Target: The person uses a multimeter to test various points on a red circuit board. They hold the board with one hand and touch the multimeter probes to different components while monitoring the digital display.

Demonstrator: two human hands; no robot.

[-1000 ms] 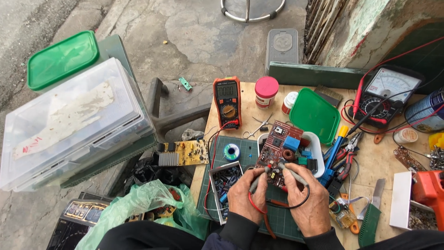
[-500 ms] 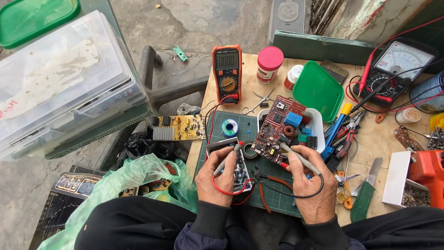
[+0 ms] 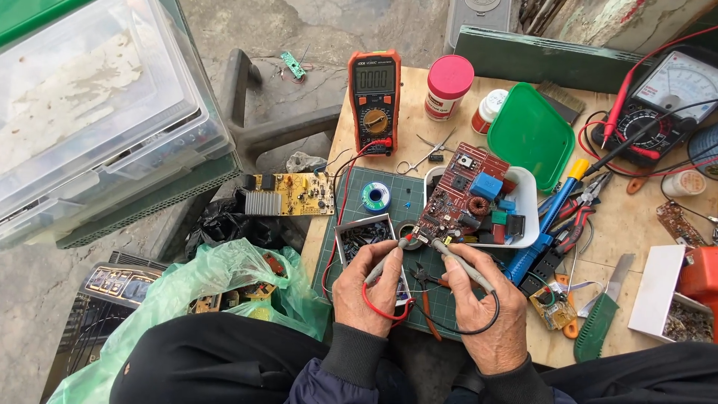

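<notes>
My left hand [image 3: 366, 288] grips a thin probe with a red lead [image 3: 385, 313], its tip touching the lower edge of a red circuit board [image 3: 458, 196]. My right hand [image 3: 485, 303] holds a second probe with a black lead [image 3: 479, 329], its tip on the same edge a little to the right. The board carries a blue block, a copper coil and dark parts, and leans on a white tray [image 3: 526, 200]. The leads run over a green cutting mat [image 3: 353, 224] to an orange digital multimeter [image 3: 374, 97] standing at the table's far side.
A small open box of parts [image 3: 359, 233], a solder spool [image 3: 375, 197], a green lid [image 3: 529, 135], a pink-capped jar [image 3: 447, 86], an analog meter [image 3: 666, 97], pliers and cutters [image 3: 572, 217] crowd the wooden table. A yellow board [image 3: 288, 194], clear storage bins [image 3: 97, 112] and a green bag [image 3: 217, 288] lie left.
Both hands have come together at the red board's lower edge with the probes. The view has shifted closer and lower over the table.
</notes>
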